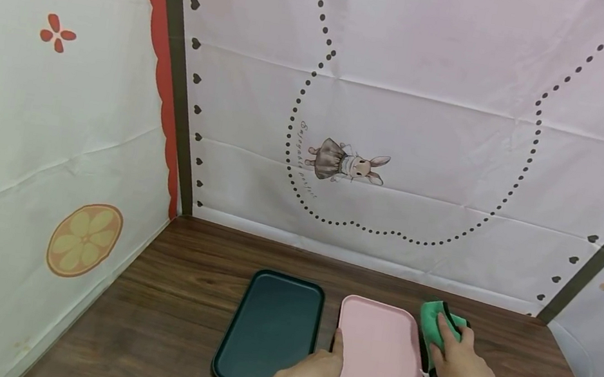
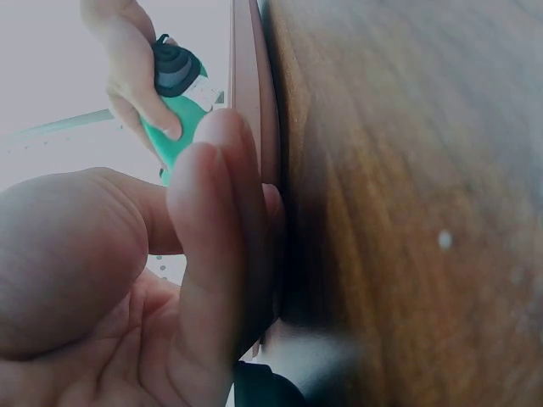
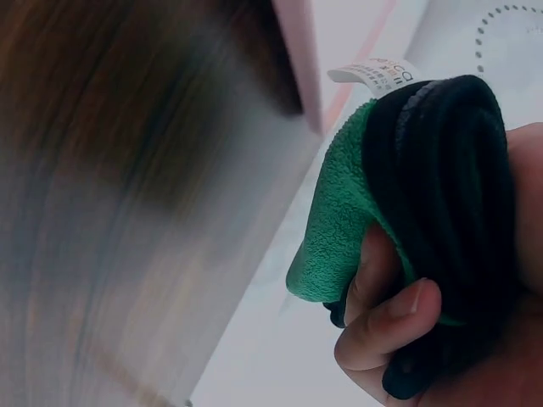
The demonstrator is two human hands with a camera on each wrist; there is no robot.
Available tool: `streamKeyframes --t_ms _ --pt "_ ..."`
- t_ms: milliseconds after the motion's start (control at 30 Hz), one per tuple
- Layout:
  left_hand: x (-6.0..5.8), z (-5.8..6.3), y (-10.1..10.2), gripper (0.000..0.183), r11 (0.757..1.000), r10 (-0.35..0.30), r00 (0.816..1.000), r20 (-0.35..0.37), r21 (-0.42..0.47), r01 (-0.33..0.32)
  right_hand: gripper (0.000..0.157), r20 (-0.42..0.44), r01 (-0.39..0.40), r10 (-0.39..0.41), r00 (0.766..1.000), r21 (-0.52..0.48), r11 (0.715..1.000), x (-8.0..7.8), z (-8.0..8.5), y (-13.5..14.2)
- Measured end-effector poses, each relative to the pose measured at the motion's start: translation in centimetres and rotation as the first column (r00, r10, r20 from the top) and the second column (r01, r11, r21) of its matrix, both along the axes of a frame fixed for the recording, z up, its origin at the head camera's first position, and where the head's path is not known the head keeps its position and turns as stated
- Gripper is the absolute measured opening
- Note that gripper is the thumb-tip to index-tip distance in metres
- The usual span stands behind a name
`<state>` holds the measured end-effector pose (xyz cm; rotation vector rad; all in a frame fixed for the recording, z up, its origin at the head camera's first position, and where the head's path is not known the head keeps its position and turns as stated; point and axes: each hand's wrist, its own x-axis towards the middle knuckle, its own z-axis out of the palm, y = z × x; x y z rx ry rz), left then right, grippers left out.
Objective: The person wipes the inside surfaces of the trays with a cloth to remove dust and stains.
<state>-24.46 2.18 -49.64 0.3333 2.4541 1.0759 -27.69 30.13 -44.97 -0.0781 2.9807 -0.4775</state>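
Observation:
My right hand (image 1: pixel 465 369) grips a folded green cloth (image 1: pixel 431 328) with black edging, just right of the pink tray (image 1: pixel 383 370). In the right wrist view, fingers (image 3: pixel 394 318) curl round the bundled green cloth (image 3: pixel 335 212), and a white label (image 3: pixel 377 75) sticks out of its folds. My left hand (image 1: pixel 315 376) lies at the pink tray's left edge, its index finger stretched along the rim. Seen from the left wrist, the extended fingers (image 2: pixel 216 229) stand close together beside the tray's side (image 2: pixel 265 102), with the thumb apart from them.
A dark teal tray (image 1: pixel 275 328) sits left of the pink one on the brown wood-grain table (image 1: pixel 166 311). Printed white cloth walls rise behind the table (image 1: pixel 419 147) and at its left (image 1: pixel 24 127) and right sides.

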Motion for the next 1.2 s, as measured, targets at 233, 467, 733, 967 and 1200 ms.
streamKeyframes --t_ms 233,467,733,967,1200 --pt "0.1 0.0 0.0 0.088 1.0 -0.005 1.0 -0.006 0.02 0.005 0.07 0.026 0.009 -0.009 1.0 0.001 1.0 -0.2 -0.6 1.1" --pt "0.0 0.0 0.0 0.088 0.999 -0.01 1.0 0.015 0.034 0.01 0.069 0.049 0.019 -0.019 0.999 0.008 1.0 -0.4 -1.0 1.6" --pt "0.1 0.1 -0.1 0.087 1.0 -0.006 1.0 0.004 0.025 0.006 0.069 0.049 0.021 -0.022 0.999 0.025 0.999 -0.6 -1.8 1.8" --pt "0.0 0.2 0.0 0.088 1.0 -0.005 1.0 0.019 0.021 0.005 0.074 0.065 0.013 -0.015 0.998 0.036 0.999 -0.8 -2.4 2.2" --pt "0.1 0.3 -0.1 0.088 1.0 -0.002 1.0 0.027 0.013 0.001 0.094 0.118 0.0 -0.004 0.993 0.03 1.0 -1.1 -2.5 2.8"
